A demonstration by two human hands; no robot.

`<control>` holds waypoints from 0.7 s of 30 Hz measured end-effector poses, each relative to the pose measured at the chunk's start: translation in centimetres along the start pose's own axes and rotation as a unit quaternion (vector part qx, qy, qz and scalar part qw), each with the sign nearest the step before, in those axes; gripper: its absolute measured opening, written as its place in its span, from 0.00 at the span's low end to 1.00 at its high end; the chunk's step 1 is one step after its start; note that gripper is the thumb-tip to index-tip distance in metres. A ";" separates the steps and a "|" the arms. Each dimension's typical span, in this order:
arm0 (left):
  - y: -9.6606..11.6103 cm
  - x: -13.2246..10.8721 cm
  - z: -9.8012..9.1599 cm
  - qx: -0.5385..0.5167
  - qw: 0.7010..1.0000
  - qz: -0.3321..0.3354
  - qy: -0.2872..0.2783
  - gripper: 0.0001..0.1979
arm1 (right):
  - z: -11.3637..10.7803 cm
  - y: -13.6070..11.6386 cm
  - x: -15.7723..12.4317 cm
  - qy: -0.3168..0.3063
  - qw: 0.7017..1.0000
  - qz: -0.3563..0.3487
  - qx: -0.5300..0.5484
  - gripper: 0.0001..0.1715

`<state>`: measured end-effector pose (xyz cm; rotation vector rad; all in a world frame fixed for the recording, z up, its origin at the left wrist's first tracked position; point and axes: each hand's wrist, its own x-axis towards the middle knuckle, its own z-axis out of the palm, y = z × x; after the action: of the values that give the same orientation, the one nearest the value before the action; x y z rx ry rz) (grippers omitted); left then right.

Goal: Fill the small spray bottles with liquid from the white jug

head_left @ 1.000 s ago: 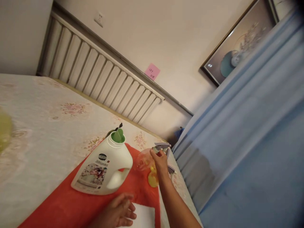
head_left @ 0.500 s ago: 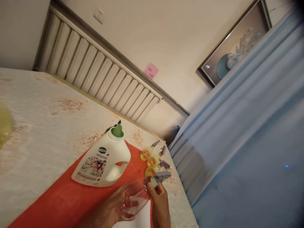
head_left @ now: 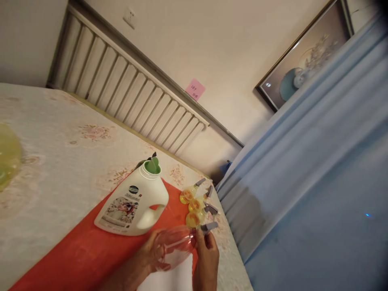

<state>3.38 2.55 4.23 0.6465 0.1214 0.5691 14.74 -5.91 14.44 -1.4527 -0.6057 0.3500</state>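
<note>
My left hand (head_left: 148, 255) is wrapped round the base of a clear plastic bottle (head_left: 176, 245), which lies tilted almost on its side. At the bottle's neck, my right hand (head_left: 207, 258) pinches a grey nozzle-like top (head_left: 209, 227) between thumb and fingers. Whether the top is fully seated is hidden by the fingers. Just beyond, several small bottles (head_left: 194, 206) with yellow liquid and grey tops stand close together. To the left of them is a large white detergent jug (head_left: 130, 206) with a green pouring spout (head_left: 154, 165) in its open mouth.
A red mat (head_left: 75, 258) lies under the jug, with a white sheet (head_left: 169, 279) near my hands. A floral cloth (head_left: 60, 173) covers the table. At the left edge is a yellow rounded object (head_left: 9, 157). A blue curtain (head_left: 303, 202) hangs right; a radiator (head_left: 127, 81) stands behind.
The grey top has moved in line with the bottle's neck, where it was angled beside it before. The bottle has tipped flatter. The view has shifted slightly.
</note>
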 end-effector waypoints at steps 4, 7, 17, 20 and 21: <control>-0.2 0.5 0.3 -0.002 1.000 0.004 -0.018 0.37 | -0.3 0.1 -0.2 0.000 1.000 -0.007 0.009 0.22; -0.2 0.5 0.5 -0.009 0.999 0.024 -0.045 0.37 | -0.5 0.0 -0.5 -0.004 1.000 -0.005 0.005 0.22; 1.1 -0.7 0.7 -0.001 0.999 -0.036 -0.027 0.31 | 0.4 -2.2 -1.8 -0.034 0.999 -0.038 0.017 0.29; 1.1 -0.8 0.7 -0.028 0.997 -0.075 -0.017 0.33 | 0.4 -2.4 -2.0 -0.044 0.998 -0.044 0.032 0.32; 1.1 -0.9 0.8 -0.033 0.996 -0.085 -0.017 0.34 | 0.3 -2.3 -2.0 -0.048 0.997 -0.043 0.039 0.32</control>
<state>2.33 2.37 5.43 0.5757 0.1247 0.3966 12.68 -7.03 16.36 -1.3358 -0.7226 0.3733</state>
